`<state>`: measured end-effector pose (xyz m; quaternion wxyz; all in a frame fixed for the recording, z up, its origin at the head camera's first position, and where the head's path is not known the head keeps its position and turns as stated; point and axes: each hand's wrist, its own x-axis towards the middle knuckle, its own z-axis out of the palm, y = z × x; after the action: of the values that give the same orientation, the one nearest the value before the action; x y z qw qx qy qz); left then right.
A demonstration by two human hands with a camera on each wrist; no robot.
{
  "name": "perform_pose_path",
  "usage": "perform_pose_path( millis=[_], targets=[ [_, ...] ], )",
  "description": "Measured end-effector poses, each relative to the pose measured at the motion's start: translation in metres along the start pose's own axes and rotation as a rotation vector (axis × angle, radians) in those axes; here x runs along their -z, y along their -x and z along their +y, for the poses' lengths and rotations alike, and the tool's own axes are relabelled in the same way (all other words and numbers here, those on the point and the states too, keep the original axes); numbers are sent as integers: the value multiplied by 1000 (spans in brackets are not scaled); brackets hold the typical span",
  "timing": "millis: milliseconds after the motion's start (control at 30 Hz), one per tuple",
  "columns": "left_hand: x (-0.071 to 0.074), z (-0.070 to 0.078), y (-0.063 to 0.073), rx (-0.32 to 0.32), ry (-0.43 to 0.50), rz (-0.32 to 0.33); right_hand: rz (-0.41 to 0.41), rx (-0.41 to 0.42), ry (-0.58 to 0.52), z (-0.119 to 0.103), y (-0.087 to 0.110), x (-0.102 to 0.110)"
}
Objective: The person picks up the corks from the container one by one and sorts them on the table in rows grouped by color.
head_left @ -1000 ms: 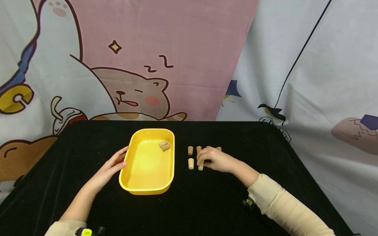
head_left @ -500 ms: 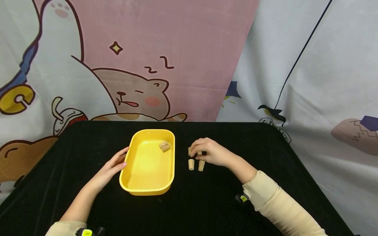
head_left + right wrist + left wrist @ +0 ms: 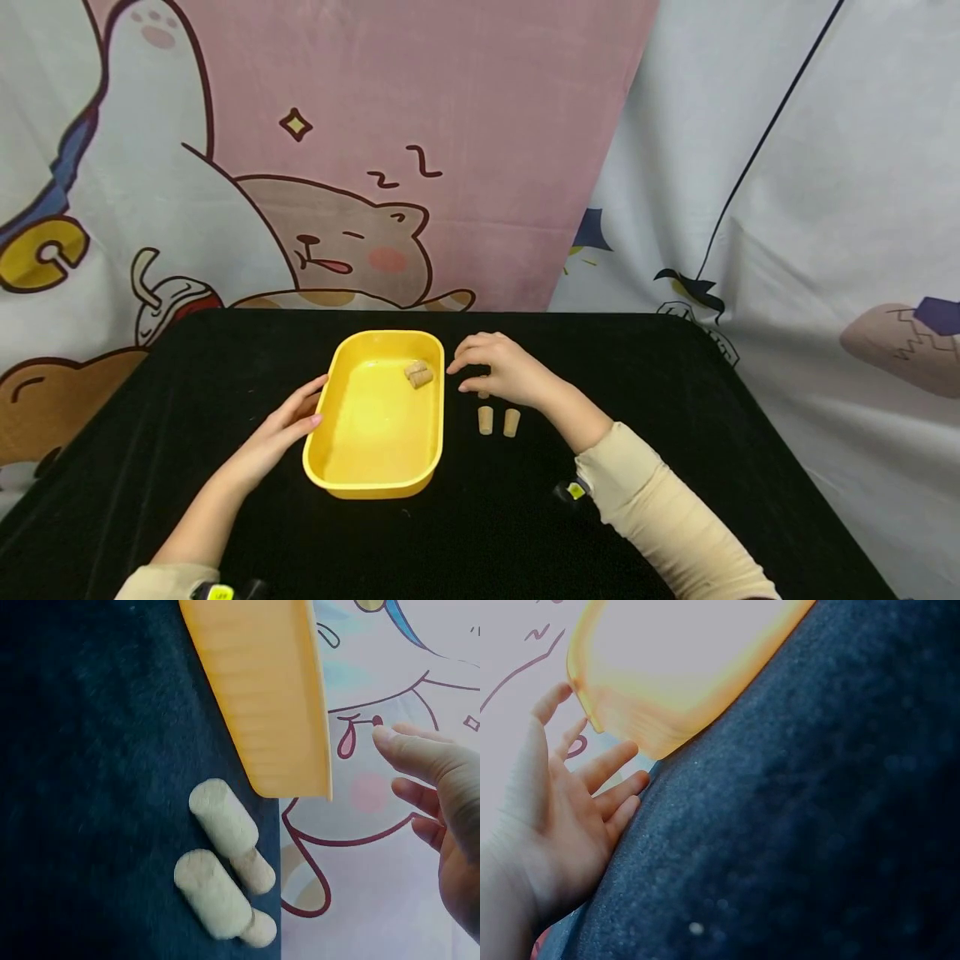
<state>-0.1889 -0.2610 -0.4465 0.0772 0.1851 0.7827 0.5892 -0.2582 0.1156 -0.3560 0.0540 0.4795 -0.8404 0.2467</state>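
Observation:
A yellow plastic tray (image 3: 372, 487) stands left of centre on the black-covered table. Several cork stoppers (image 3: 420, 378) lie against each other at its back right inside. My left hand (image 3: 277, 429) rests against the tray's left side, fingers straight and spread in the left wrist view. My right hand (image 3: 506, 372) hovers just right of the tray's rim, thumb and fingers apart; I see nothing between them. More corks (image 3: 485, 420) stand beneath and in front of it. In the right wrist view, corks (image 3: 223, 817) show in two rows; others may be hidden or outside the view.
The black table cover (image 3: 480, 542) extends to the front and to the right. A cloth backdrop (image 3: 517, 167) with cartoon animals hangs behind the table's back edge.
My right hand has moved left from the rows of corks toward the tray, uncovering the front corks. My left hand, the tray and the corks inside it have stayed put.

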Motion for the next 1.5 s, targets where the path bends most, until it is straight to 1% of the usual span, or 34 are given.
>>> perform_pose_path(
  millis=[333, 667, 933, 1333, 1500],
  targets=[
    [0, -2, -1, 3, 9, -4, 29, -56, -71, 4, -26, -20],
    [1, 0, 1, 1, 0, -3, -36, -162, -72, 8, -50, -36],
    [1, 0, 2, 8, -2, 1, -94, -269, 33, 9, -64, -47],
    [1, 1, 1, 3, 2, -1, -185, -363, 169, 6, -79, -57],
    [1, 0, 0, 6, 4, -2, -213, -400, 200, 3, -82, -59]
  ],
)
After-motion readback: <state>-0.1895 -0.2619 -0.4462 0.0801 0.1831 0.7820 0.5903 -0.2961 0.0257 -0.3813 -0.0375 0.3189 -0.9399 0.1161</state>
